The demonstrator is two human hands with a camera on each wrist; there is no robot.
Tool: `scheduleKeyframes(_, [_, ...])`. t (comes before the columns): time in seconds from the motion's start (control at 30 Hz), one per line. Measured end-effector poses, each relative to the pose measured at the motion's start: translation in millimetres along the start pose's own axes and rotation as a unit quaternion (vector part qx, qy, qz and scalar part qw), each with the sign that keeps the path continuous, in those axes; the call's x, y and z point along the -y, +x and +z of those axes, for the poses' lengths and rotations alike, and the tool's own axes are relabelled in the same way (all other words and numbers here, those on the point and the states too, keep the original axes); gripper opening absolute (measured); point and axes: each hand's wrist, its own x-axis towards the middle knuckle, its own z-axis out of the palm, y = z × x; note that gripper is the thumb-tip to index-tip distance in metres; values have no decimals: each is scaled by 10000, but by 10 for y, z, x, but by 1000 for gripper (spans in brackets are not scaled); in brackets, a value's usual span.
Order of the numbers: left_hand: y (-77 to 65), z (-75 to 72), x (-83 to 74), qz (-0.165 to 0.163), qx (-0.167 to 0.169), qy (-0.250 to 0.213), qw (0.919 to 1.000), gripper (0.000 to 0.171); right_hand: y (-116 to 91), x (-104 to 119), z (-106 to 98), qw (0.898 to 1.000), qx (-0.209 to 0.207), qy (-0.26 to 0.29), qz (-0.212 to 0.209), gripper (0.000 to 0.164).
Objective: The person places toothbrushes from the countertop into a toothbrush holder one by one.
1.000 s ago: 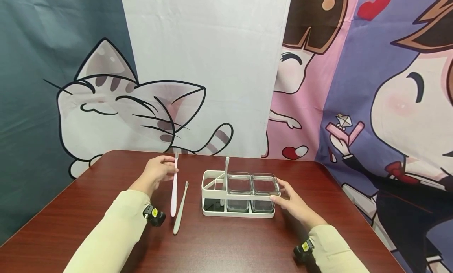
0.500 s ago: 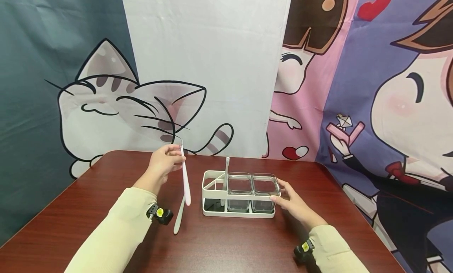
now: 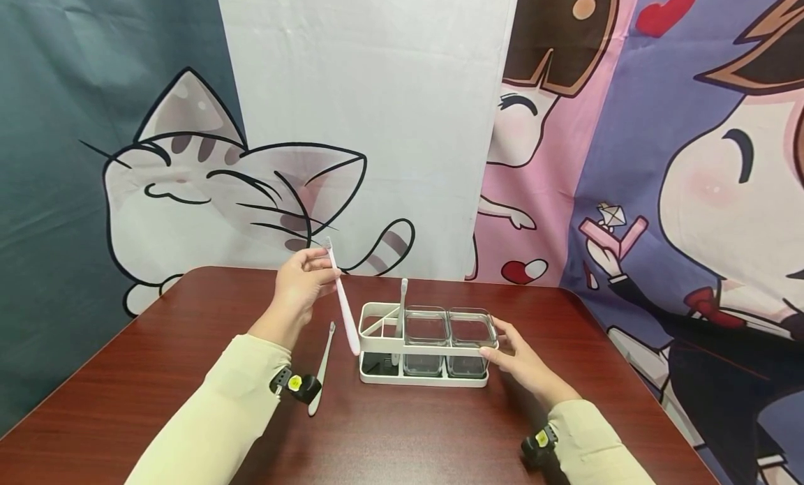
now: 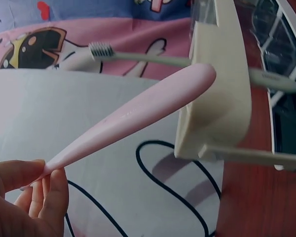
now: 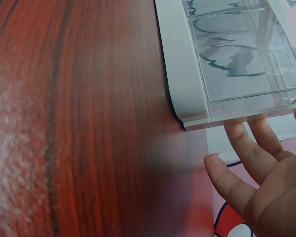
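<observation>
Between thumb and fingers, my left hand (image 3: 303,286) pinches a pale pink toothbrush (image 3: 346,305) near its head. It is tilted with the bristles up, and its thick handle end overlaps the left end of a white toothbrush holder (image 3: 380,344) in the head view. In the left wrist view that handle (image 4: 133,116) crosses in front of the holder's side wall (image 4: 219,106). My right hand (image 3: 518,357) grips the holder's right end, thumb at the front rail and fingers behind. A grey-white toothbrush (image 3: 400,310) stands upright inside the holder, beside the divided left compartment.
Two clear square cups, a left one (image 3: 426,328) and a right one (image 3: 471,329), sit in the holder. A pale green toothbrush (image 3: 323,365) lies on the dark red wooden table (image 3: 402,436) to the left. Behind the table hangs a cartoon-printed cloth (image 3: 377,122).
My left hand has lifted the pink toothbrush and carried it rightward, over the green one, to the holder's left end. The handle end now swings further right. My right hand has stayed put.
</observation>
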Motion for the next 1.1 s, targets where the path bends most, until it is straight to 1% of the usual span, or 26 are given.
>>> scheduleKeyframes(0.2, [-37, 112, -30, 229, -61, -238, 9994, 50, 15, -21, -1, 10000, -13, -70, 25, 68])
scheduleKeyframes(0.47, [-91, 252, -37, 596, -254, -486, 9967, 51, 20, -34, -1, 10000, 1, -31, -43, 68])
scheduleKeyframes(0.67, [-113, 356, -39, 873, -509, -774, 9919, 50, 29, -30, -4, 10000, 20, -39, 10, 68])
scheduleKeyframes(0.8, [-130, 417, -32, 1148, -609, -901, 9874, 48, 35, -24, -3, 10000, 7, -66, 46, 69])
scheduleKeyframes(0.9, [-135, 469, -7, 1366, -607, -919, 9845, 47, 36, -22, -4, 9999, -17, -56, 87, 69])
scheduleKeyframes(0.97, [-136, 504, 15, 1530, -591, -838, 9829, 46, 31, -21, -7, 9999, -13, -59, 93, 69])
scheduleKeyframes(1.1, [-150, 567, 53, 1908, -590, -469, 9787, 44, 19, -24, -6, 9999, 10, -72, 72, 70])
